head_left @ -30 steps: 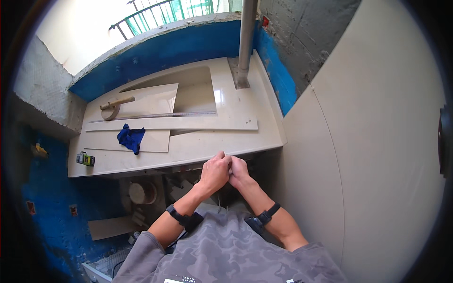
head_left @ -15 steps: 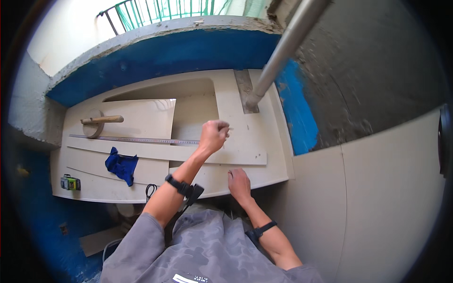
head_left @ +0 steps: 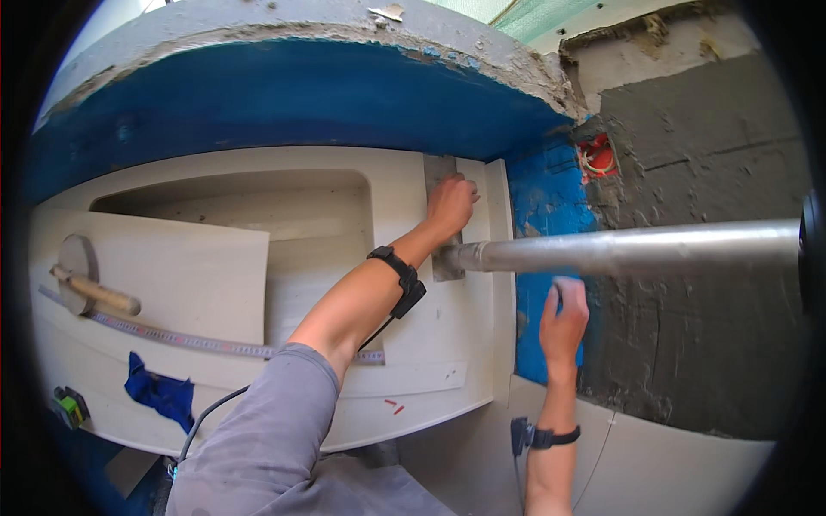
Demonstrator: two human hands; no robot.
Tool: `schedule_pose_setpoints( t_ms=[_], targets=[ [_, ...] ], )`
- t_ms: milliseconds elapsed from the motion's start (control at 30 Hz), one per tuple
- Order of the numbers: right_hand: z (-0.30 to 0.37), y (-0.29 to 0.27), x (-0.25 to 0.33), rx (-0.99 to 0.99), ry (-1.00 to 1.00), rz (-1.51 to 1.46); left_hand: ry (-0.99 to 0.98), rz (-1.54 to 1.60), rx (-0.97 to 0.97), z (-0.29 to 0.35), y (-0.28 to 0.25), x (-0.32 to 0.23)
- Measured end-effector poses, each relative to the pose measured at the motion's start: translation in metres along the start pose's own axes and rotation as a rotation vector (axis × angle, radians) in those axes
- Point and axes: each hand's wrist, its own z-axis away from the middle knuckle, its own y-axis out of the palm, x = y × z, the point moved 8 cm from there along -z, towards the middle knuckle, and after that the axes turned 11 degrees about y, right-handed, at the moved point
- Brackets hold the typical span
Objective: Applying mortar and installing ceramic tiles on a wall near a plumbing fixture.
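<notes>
Beyond the printed ruler [head_left: 202,343] is the left hand [head_left: 453,205].

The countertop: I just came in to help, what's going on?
A person's left hand is over the pale countertop, at the grey strip beside the metal pipe; I can't tell whether it holds anything. The right hand, fingers curled, is in front of the blue wall. A ruler and a blue cloth lie to the pipe's left.

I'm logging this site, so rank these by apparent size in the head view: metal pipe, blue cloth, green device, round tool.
Metal pipe, perhaps enlarged by nearness
Blue cloth and round tool: too alike to rank
Green device
</notes>
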Motion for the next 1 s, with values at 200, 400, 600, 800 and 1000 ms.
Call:
schedule_pose_setpoints(
  t_ms=[200,400,600,800,1000],
  targets=[
    [-0.112,0.094,0.027,0.198,-0.398,0.226,0.171,-0.116,0.05,-0.031,0.056,0.026],
    [-0.185,0.153,0.051,0.285,-0.503,0.332,0.287,-0.084,0.066,-0.027,0.055,0.021],
    [-0.216,0.204,0.027,0.377,-0.527,0.459,0.296,-0.103,0.101,-0.028,0.055,0.015],
    [-0.214,0.218,0.026,0.411,-0.554,0.506,0.259,-0.118,0.099,-0.03,0.057,0.023],
    [-0.213,0.218,0.021,0.426,-0.551,0.513,0.195,-0.112,0.133,-0.034,0.062,0.022]
  ],
)
